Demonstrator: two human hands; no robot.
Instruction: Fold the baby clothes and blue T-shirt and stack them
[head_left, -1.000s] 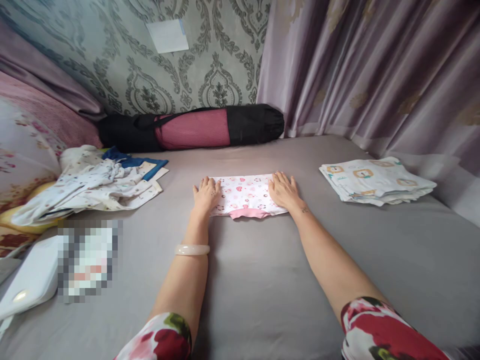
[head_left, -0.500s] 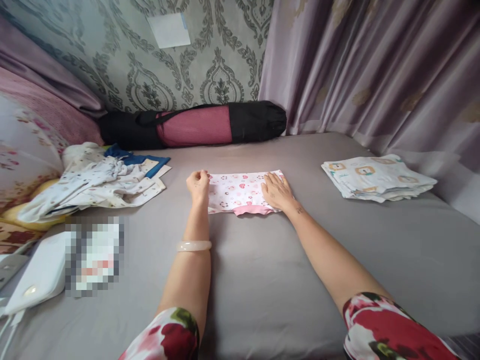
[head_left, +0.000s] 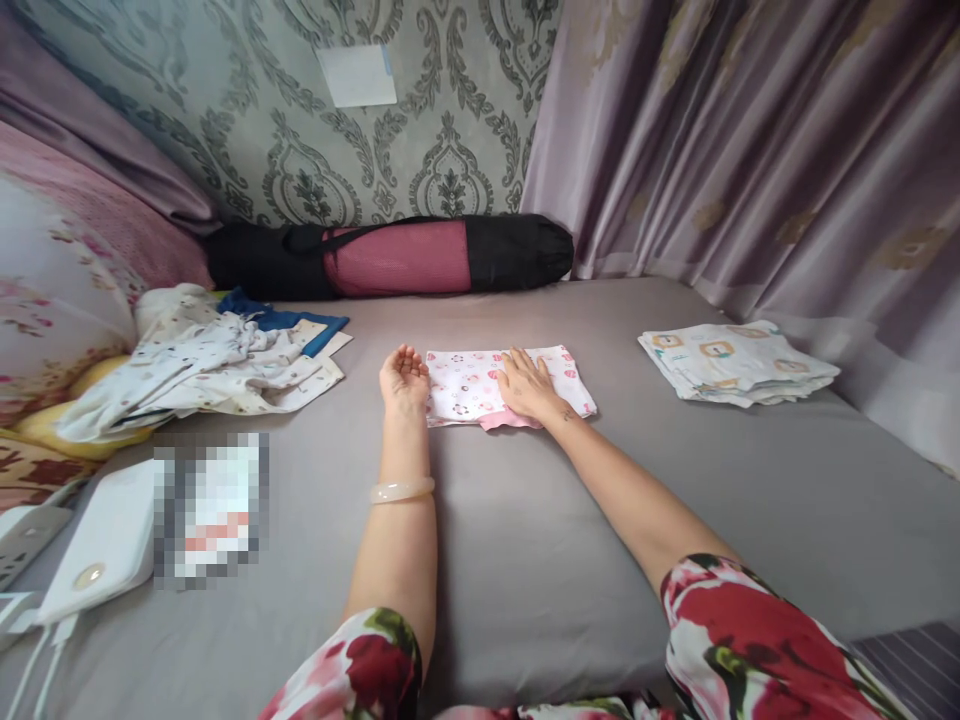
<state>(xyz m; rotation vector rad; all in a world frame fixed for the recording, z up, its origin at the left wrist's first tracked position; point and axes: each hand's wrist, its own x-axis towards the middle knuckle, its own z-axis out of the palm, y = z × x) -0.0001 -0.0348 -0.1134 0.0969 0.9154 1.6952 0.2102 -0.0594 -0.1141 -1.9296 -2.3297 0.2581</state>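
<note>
Fingers point(head_left: 516, 362) of the right hand point(head_left: 529, 386) are spread wide and lie flat on a folded white cloth point(head_left: 459, 385). That hand is open and presses on the cloth, with no grip on it. The left hand point(head_left: 406, 378) is by the cloth's left edge, palm up, with its fingers loosely curled in. I see nothing in it, but I cannot tell if it touches the cloth. The folded cloth lies on the grey sheet point(head_left: 547, 560) between the other clothes. It has little red and pink pictures, and a pink strip point(head_left: 510, 421) pokes out on the side near the person.

A pale bracelet point(head_left: 402, 490) is round the left wrist. Both sleeves point(head_left: 750, 620) have big red flowers.

Far over to the right is a neat pile of white cloths point(head_left: 739, 362) with animal pictures. To the left is a messy heap of spotty white clothes point(head_left: 217, 355), with a blue cloth point(head_left: 300, 328) at the back. Nearer the person are a white box point(head_left: 112, 530) with cords and a blurred thing point(head_left: 219, 508). Behind it all, a long black and pink bag point(head_left: 397, 260) lies by the patterned wall point(head_left: 457, 120).
</note>
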